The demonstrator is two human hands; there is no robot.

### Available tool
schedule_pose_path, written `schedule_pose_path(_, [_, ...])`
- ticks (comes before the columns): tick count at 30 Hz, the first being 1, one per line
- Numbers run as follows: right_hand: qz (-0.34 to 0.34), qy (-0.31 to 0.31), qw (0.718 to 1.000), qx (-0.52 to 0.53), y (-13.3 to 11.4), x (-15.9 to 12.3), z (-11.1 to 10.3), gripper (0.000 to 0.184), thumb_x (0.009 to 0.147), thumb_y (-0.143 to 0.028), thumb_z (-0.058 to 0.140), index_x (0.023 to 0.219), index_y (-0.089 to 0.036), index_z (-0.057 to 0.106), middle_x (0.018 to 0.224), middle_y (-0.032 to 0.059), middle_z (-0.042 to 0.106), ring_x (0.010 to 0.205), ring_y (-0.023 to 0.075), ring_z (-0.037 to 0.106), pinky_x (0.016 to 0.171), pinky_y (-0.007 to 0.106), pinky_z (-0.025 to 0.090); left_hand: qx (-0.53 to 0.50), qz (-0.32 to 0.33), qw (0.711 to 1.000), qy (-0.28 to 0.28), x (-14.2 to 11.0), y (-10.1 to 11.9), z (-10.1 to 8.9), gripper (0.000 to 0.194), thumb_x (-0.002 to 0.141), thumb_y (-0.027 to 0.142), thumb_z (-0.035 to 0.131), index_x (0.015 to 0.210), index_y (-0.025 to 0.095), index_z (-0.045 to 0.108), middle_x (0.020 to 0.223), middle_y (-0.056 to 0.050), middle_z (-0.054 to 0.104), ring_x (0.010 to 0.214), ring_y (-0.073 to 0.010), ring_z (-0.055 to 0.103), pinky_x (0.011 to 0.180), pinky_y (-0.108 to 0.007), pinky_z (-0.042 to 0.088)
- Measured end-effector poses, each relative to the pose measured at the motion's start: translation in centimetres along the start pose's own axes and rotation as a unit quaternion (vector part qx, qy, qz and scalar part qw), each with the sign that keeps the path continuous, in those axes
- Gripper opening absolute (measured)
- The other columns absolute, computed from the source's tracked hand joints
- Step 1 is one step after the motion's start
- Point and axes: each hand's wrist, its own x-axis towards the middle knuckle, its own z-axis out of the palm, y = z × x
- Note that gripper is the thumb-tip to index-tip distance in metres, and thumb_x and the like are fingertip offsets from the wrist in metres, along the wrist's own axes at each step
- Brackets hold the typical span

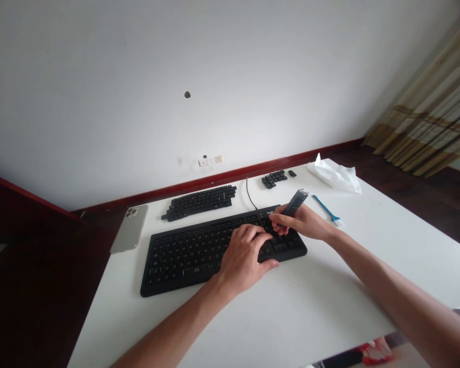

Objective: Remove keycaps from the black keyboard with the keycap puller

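Observation:
A black keyboard (191, 250) lies at an angle on the white table, and most of its left and middle part shows bare key sockets without caps. My left hand (245, 255) rests palm down over its right half, fingers lying on it and thumb spread toward the front edge. At the right end, my right hand (295, 222) is closed around a dark grey, flat handheld tool (296, 202) that points up and away, its top end pale and ragged. The tool's lower end is hidden by my fingers. Several keys still sit at the keyboard's right end.
Behind the keyboard, loose black keycaps (201, 202) lie in rows, with a smaller group of keycaps (274, 179) farther right. A phone (129, 229) lies at the left edge. A blue brush (325, 207) and a crumpled white plastic bag (335, 175) are on the right. A cable (249, 193) runs backward.

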Motion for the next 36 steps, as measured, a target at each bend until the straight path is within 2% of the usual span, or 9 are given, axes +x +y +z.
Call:
schedule_pose_path(5, [0.034,-0.011,0.999,0.02,0.6,0.4,-0.3,0.05,0.084,-0.067,0.077,0.077,-0.018,0.073,0.072,0.0059,0.074,0.065,0.0202,0.072,0.063,0.033,0.061,0.001,0.002,1.0,0.004,0.0,0.0,0.1,0.055,0.081,0.038,0.092,0.128,0.026,0.068,0.129,-0.005,0.066,0.124,-0.029,0.058,0.109,-0.047,0.048])
schedule_pose_path(11, [0.041,-0.042,0.998,0.016,0.7,0.4,-0.2,0.053,0.088,-0.069,0.071,0.078,-0.018,0.073,0.073,0.0068,0.075,0.067,0.0207,0.073,0.065,0.033,0.061,-0.002,0.004,1.0,0.014,0.0,0.1,0.2,0.052,0.08,0.035,0.092,0.124,0.026,0.066,0.126,-0.005,0.067,0.125,-0.03,0.058,0.109,-0.048,0.047])
schedule_pose_path(15, [-0.009,-0.021,0.998,-0.055,0.2,0.0,-0.1,0.047,0.093,-0.064,0.067,0.081,-0.02,0.078,0.079,0.006,0.077,0.071,0.0202,0.071,0.067,0.032,0.059,-0.021,-0.012,0.999,0.025,0.0,0.1,0.3,0.054,0.077,0.031,0.092,0.121,0.024,0.062,0.123,-0.005,0.069,0.121,-0.0295,0.06,0.106,-0.048,0.048])
schedule_pose_path(21, [-0.069,-0.034,0.987,-0.141,-1.0,-0.8,0.4,0.042,0.096,-0.059,0.065,0.08,-0.023,0.079,0.074,0.0032,0.075,0.069,0.0201,0.068,0.064,0.031,0.053,-0.025,-0.011,0.999,0.025,0.0,0.1,0.2,0.059,0.077,0.031,0.092,0.128,0.026,0.063,0.129,-0.005,0.067,0.126,-0.0297,0.059,0.111,-0.048,0.046])
schedule_pose_path(28, [-0.111,-0.05,0.972,-0.201,-1.5,-0.7,1.2,0.041,0.098,-0.056,0.065,0.077,-0.023,0.076,0.072,0.002,0.07,0.066,0.0174,0.061,0.063,0.029,0.048,-0.025,-0.009,0.999,0.03,0.1,-0.1,0.4,0.051,0.074,0.031,0.096,0.116,0.024,0.068,0.122,-0.004,0.069,0.121,-0.0288,0.061,0.107,-0.046,0.048])
schedule_pose_path(32, [-0.147,-0.024,0.965,-0.215,-1.3,-1.0,1.8,0.043,0.103,-0.052,0.058,0.075,-0.021,0.071,0.069,0.0023,0.067,0.064,0.0167,0.058,0.062,0.03,0.046,-0.026,-0.001,0.999,0.038,0.0,-0.3,0.6,0.053,0.073,0.031,0.098,0.117,0.024,0.069,0.121,-0.003,0.07,0.122,-0.0278,0.061,0.107,-0.045,0.047])
schedule_pose_path(36, [-0.227,0.008,0.946,-0.231,0.2,-3.3,3.1,0.035,0.107,-0.038,0.057,0.078,-0.02,0.067,0.076,0.0043,0.066,0.069,0.0174,0.058,0.066,0.032,0.048,-0.014,0.007,0.999,0.036,0.0,-0.4,0.6,0.048,0.076,0.034,0.095,0.115,0.022,0.069,0.122,-0.004,0.07,0.12,-0.0284,0.061,0.106,-0.045,0.047])
